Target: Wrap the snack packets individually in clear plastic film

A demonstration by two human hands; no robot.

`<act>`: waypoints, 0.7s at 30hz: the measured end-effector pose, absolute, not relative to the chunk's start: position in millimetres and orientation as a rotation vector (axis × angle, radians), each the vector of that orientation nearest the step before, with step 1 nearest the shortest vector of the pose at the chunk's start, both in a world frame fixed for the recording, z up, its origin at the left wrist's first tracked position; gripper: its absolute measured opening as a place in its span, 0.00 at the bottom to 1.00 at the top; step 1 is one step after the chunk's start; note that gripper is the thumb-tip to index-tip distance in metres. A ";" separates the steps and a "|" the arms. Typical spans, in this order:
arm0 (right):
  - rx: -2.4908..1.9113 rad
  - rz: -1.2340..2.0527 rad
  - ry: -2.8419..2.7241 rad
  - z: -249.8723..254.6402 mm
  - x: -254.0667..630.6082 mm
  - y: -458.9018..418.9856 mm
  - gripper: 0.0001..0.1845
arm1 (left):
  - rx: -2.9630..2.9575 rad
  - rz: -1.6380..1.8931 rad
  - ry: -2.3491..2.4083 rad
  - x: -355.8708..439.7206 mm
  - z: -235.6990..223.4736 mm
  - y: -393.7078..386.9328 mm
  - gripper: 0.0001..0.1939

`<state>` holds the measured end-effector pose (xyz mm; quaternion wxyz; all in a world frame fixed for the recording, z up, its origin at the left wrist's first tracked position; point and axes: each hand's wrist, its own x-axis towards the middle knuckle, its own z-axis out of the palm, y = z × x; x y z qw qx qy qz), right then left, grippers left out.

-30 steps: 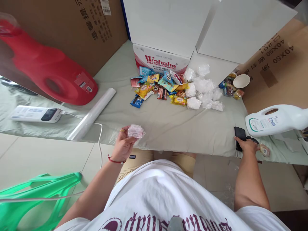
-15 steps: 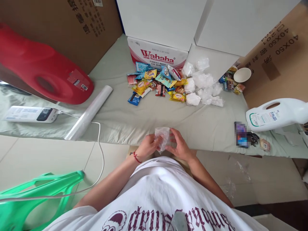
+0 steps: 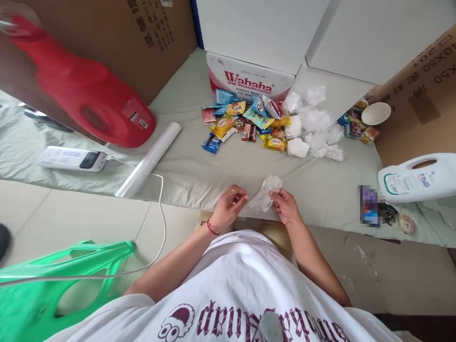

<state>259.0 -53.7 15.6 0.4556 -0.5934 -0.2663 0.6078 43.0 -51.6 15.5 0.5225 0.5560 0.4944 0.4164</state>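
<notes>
My right hand (image 3: 285, 206) pinches a crumpled piece of clear plastic wrap (image 3: 264, 194) and holds it up over the near edge of the cloth-covered table (image 3: 221, 166). My left hand (image 3: 230, 206) sits just left of the wrap, fingers curled together in a pinch, apart from the wrap by a small gap; whether anything is in it I cannot make out. A red cord circles the left wrist. Farther back lies a pile of coloured snack packets (image 3: 245, 126) with several plastic-wrapped bundles (image 3: 309, 130) to its right.
A roll of clear film (image 3: 149, 159) lies left of centre. A red jug (image 3: 89, 90), a white power bank (image 3: 73, 159) with cable, a Wahaha box (image 3: 249, 80), a paper cup (image 3: 375, 113), a white jug (image 3: 418, 178), a phone (image 3: 368, 211) and a green stool (image 3: 53, 285) surround me.
My right hand left the phone at the right and came to the middle. The wrap passed from the left hand to both hands, then opened out; now the right hand holds it.
</notes>
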 end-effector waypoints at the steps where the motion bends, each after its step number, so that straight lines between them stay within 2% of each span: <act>1: -1.466 1.506 -0.672 13.9 256.2 -52.7 0.28 | 1.411 0.982 1.134 49.1 15.8 -50.6 0.14; 4: -1.447 1.545 -0.711 12.1 249.6 -49.1 0.29 | 1.536 0.908 1.113 69.7 10.1 -45.5 0.17; 8: -1.405 1.591 -0.716 15.1 247.9 -48.8 0.31 | 1.311 0.852 1.158 85.1 -4.9 -38.9 0.10; 14: -1.447 1.569 -0.893 8.5 249.8 -53.7 0.28 | 1.183 0.864 1.122 82.6 -9.3 -38.4 0.14; 21: -1.471 1.511 -0.798 5.9 271.4 -54.9 0.26 | 0.942 0.989 1.217 67.1 -3.7 -31.8 0.19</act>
